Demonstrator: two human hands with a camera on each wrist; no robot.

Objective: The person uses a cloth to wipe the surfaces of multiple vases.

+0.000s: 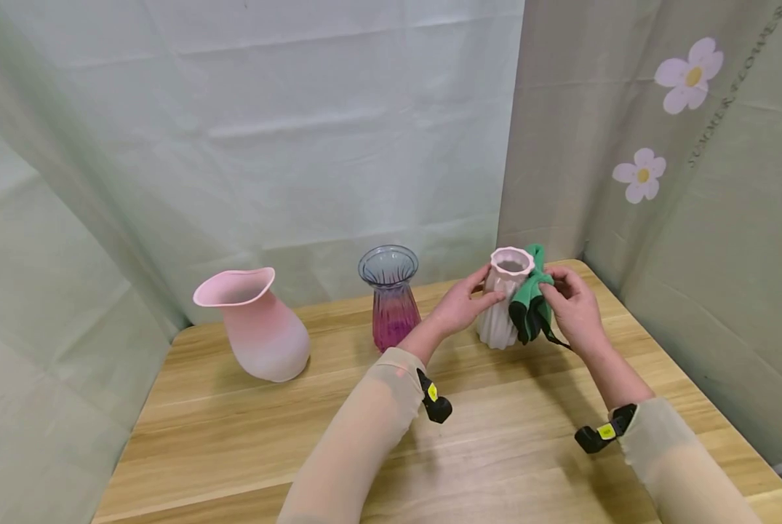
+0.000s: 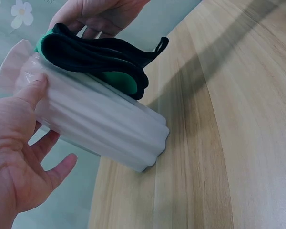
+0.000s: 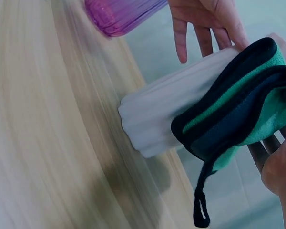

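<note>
A white ribbed vase (image 1: 495,324) with a scalloped rim stands upright at the right back of the table. My left hand (image 1: 457,307) steadies it near the neck, the thumb across its front and a finger behind, as the left wrist view also shows. A green cloth (image 1: 528,297) with black edging and a hanging loop (image 3: 200,210) lies bunched against the vase's right side. My right hand (image 1: 575,309) pinches this cloth between thumb and fingers, just below the rim. Part of the right hand is hidden behind the cloth in the left wrist view.
Left of the white vase stands a glass vase (image 1: 393,316), blue above and purple below. Farther left is a pink-and-white vase (image 1: 262,331) with a flared, wavy mouth. Pale fabric (image 1: 299,145) hangs close behind the wooden table (image 1: 233,451) and along its sides.
</note>
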